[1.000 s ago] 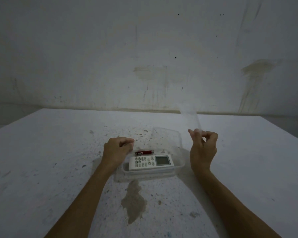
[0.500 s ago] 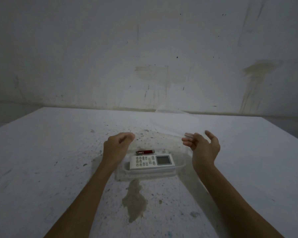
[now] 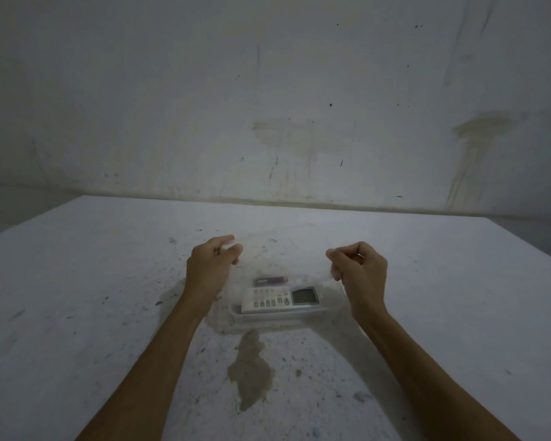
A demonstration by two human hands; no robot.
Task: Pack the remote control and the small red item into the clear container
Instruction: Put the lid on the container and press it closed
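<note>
A white remote control (image 3: 279,301) with a small screen lies inside the clear container (image 3: 287,321) in the middle of the table. The small red item (image 3: 270,281) lies just behind it in the same container, dulled by plastic above it. A clear lid (image 3: 282,261) hangs tilted over the container. My left hand (image 3: 211,267) pinches the lid's left edge and my right hand (image 3: 358,271) pinches its right edge. The lid's outline is faint and hard to trace.
The white table (image 3: 77,313) is speckled with dark spots, with a brown stain (image 3: 250,369) just in front of the container. A stained wall (image 3: 268,106) rises behind the table's far edge.
The lid, held upright at the right by my right hand alone, has swung down over the container. My left hand rose and took its left edge; my right hand closed on the right edge.
</note>
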